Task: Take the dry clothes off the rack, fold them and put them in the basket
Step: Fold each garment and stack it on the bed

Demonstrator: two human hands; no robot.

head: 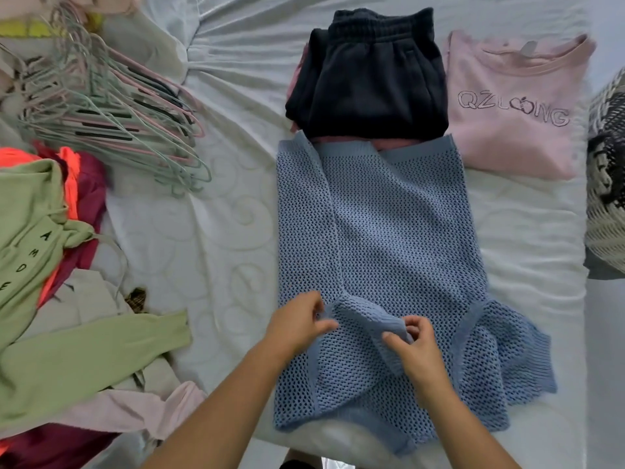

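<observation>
Blue open-knit sweater lies flat mid-bed on the white quilted sheet. Left hand pinches the folded-in sleeve's bend, right hand pinches its ribbed cuff. Best laid straight across the body, smoothed, before folding up. Left: green hoodie topping an unfolded heap, then tangled wire hangers. Folded dark sweatpants and pink printed T-shirt crowd the top edge. Woven basket waits far right.

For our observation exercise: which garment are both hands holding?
The blue open-knit sweater: the left hand and right hand pinch its sleeve, while the black sweatpants and pink printed top lie folded, untouched.
</observation>
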